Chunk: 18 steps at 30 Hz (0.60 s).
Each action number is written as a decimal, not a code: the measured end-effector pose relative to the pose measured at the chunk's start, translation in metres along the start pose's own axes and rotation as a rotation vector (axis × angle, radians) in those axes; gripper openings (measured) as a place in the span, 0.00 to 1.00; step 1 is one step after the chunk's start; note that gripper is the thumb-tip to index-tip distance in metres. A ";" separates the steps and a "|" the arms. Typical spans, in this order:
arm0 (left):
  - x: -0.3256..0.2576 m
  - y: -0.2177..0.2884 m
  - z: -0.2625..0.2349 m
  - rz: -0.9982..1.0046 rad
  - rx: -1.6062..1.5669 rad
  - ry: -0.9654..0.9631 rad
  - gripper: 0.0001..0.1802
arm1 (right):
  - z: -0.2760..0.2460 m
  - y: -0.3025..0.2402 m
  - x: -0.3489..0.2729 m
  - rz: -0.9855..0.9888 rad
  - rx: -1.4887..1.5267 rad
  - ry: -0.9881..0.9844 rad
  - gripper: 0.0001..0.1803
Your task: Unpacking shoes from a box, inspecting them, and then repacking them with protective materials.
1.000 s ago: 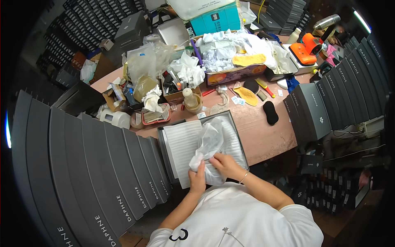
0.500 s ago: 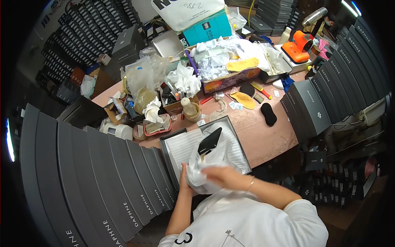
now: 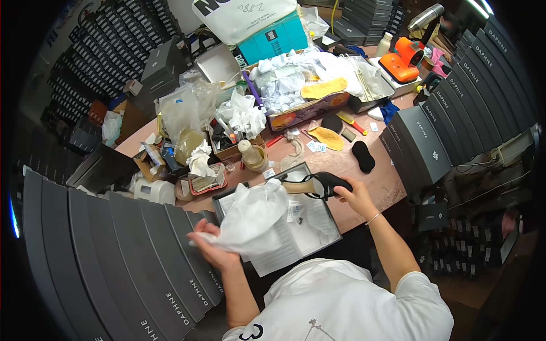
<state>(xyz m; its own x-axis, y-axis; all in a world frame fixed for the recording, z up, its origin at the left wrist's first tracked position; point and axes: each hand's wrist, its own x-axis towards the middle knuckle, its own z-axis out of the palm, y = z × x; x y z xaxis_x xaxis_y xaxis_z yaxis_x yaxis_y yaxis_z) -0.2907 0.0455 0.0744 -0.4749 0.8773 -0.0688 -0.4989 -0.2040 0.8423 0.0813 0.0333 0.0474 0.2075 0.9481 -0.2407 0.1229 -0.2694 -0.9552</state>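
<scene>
My right hand (image 3: 357, 199) grips a black strappy sandal (image 3: 318, 186) by one end and holds it above the far right side of a shoe box. The sandal's beige insole and thin black straps show. To the left, my left hand (image 3: 216, 245) holds the edge of a crumpled white wrapping (image 3: 256, 213), thumb and fingers partly spread around it. The wrapping reaches up to the sandal's far end and partly hides it. Below both lies the open grey shoe box (image 3: 335, 223), with white padded paper and a small clear packet (image 3: 294, 211) inside.
Tall stacks of grey shoe boxes (image 3: 136, 244) stand close on my left, and more boxes (image 3: 424, 142) on the right. Beyond the box are a glue jar (image 3: 254, 158), yellow insoles (image 3: 326, 138), a black pad (image 3: 363, 157), a carton of crumpled paper (image 3: 307, 113) and an orange device (image 3: 402, 61).
The black sandal has come out of the white wrapping and moved right in my right hand. My left hand has moved left with the wrapping, uncovering more of the box's inside.
</scene>
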 end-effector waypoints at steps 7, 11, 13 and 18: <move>-0.009 0.008 -0.010 0.681 1.045 -0.133 0.17 | -0.048 0.004 0.030 -0.029 -0.030 0.201 0.17; -0.003 -0.031 -0.020 0.264 1.597 -0.473 0.16 | -0.074 -0.026 0.031 0.010 -0.080 0.081 0.17; 0.007 -0.068 -0.055 0.060 1.859 -0.803 0.30 | -0.070 -0.046 0.028 0.001 -0.188 -0.158 0.17; 0.004 -0.002 0.041 0.150 1.098 -0.670 0.34 | -0.028 -0.082 0.035 -0.028 -0.381 -0.711 0.20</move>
<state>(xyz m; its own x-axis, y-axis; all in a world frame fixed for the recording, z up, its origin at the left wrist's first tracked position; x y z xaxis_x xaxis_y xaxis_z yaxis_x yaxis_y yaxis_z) -0.2623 0.0673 0.0942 0.1389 0.9875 0.0750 0.5310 -0.1382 0.8360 0.1054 0.0839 0.1218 -0.4515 0.8014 -0.3924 0.4678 -0.1618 -0.8689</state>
